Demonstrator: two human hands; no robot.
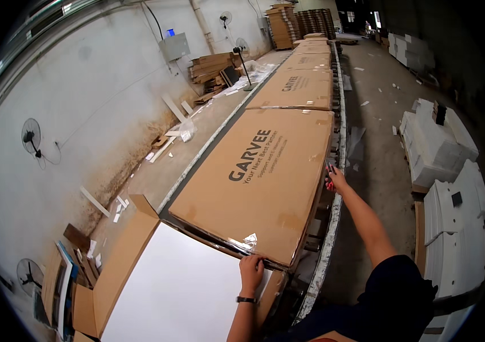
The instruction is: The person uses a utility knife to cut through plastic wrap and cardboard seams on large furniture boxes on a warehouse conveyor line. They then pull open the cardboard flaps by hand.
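Landmark: the large sealed cardboard carton (259, 182), lying flat on the roller conveyor line (338, 102) at mid-frame, dark print on its top face.

Beyond the carton, a row of further sealed cartons (299, 88) runs along the same line toward the far end of the hall. Left of the carton, a concrete floor strip with scattered white strips and board scraps runs beside the white wall (83, 97); two wall fans hang there. Right of the carton, across the aisle, stand stacks of white foam pieces (442, 142).

Just nearer than the carton lies an open carton (134, 251) with its left flap raised and a white panel (180, 290) filling its inside.

Left hand (251, 272): wrist with a dark watch, rests at the carton's near edge, right where it meets the white panel. The fingers (252, 261) lie curled over that edge, touching the cardboard beside a crumpled patch of clear tape (248, 240); they press rather than clench.

Right hand (335, 179): arm stretched out to the carton's right long edge. Its fingers are closed around a small dark tool (329, 167), tip held against the carton's upper right edge. Kind of tool: cannot tell, too small.
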